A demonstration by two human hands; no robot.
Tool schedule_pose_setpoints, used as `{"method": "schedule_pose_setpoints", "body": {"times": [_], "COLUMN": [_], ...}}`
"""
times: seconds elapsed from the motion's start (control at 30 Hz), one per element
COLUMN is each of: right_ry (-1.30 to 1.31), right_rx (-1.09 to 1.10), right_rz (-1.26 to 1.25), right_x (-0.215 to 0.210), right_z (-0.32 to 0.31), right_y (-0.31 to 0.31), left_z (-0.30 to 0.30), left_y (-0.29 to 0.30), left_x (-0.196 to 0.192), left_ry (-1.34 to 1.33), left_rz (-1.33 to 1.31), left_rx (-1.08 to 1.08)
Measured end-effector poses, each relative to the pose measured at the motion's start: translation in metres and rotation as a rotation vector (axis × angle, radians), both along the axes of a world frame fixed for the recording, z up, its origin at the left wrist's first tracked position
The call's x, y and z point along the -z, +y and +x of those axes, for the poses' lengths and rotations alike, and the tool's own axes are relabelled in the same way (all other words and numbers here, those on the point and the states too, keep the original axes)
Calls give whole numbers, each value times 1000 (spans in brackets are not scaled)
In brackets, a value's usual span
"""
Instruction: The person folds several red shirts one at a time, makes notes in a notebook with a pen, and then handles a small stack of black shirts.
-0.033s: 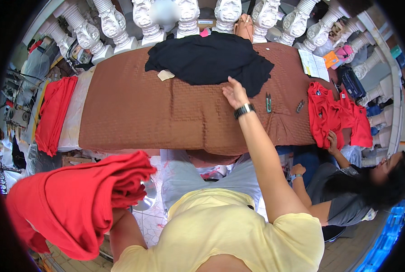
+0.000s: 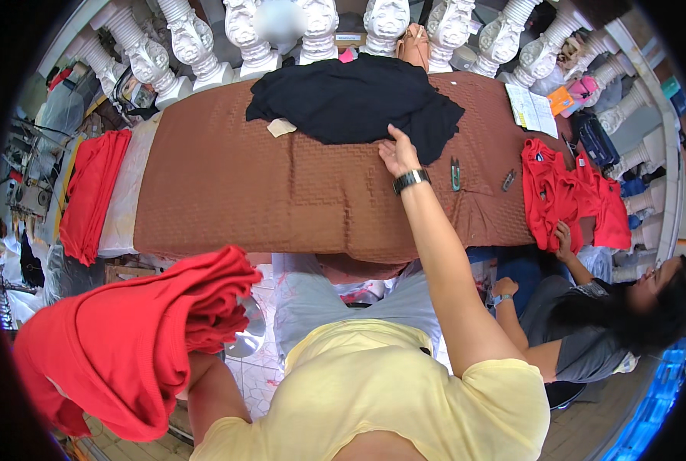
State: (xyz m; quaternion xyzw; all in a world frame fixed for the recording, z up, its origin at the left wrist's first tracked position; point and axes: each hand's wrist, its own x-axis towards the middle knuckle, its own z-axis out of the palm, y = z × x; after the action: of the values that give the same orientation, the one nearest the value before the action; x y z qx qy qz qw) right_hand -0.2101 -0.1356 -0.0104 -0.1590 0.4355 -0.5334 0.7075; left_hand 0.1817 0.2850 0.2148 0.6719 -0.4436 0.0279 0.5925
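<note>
My right hand (image 2: 398,156) is stretched out over the brown quilted table (image 2: 227,192), palm down, fingers spread and flat, not gripping. The fingertips (image 2: 393,134) touch the near edge of the black garment (image 2: 358,100), which lies spread and rumpled on the far middle of the table; most of it sits beyond and to both sides of my fingers, nothing pinched between them. Dark wristwatch (image 2: 410,180) on that wrist.

My left hand is hidden under the stack of red garments (image 2: 127,338) I carry low on my left, off the table, draped over the forearm. Cannot tell whether those fingers are clenched or loose, only that the stack rests on that arm.

Near my right hand, just to the right on the table: 1 small thread snipper (image 2: 455,174) and 1 more small dark tool (image 2: 508,180), both apart from my fingers. A pale cloth scrap (image 2: 281,127) touches the black garment's left edge. Red folded pile (image 2: 89,192) at the table's left end, on a white sheet.

At the right end, a seated person's hand (image 2: 563,234) rests on a heap of red shirts (image 2: 569,196). Paper sheet (image 2: 533,109) at the far right corner. White balusters (image 2: 239,34) line the far side.
</note>
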Motion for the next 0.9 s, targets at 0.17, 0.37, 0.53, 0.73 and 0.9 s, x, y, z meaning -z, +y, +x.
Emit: {"method": "schedule_pose_setpoints", "body": {"times": [0.17, 0.37, 0.53, 0.73, 0.9], "right_ry": [51, -91, 280, 18, -153], "right_rx": [132, 30, 121, 54, -43], "right_rz": [101, 85, 128, 75, -172], "right_x": [-8, 17, 7, -17, -73], "right_z": [59, 78, 121, 124, 114], "right_y": [-53, -150, -148, -137, -116], "left_z": [8, 9, 13, 14, 14], "left_y": [6, -12, 2, 5, -2], "left_x": [0, 8, 3, 6, 7], "left_ry": [-1, 41, 45, 65, 70], "left_rz": [8, 3, 36, 40, 16], "left_rx": [-33, 3, -31, -34, -11]}}
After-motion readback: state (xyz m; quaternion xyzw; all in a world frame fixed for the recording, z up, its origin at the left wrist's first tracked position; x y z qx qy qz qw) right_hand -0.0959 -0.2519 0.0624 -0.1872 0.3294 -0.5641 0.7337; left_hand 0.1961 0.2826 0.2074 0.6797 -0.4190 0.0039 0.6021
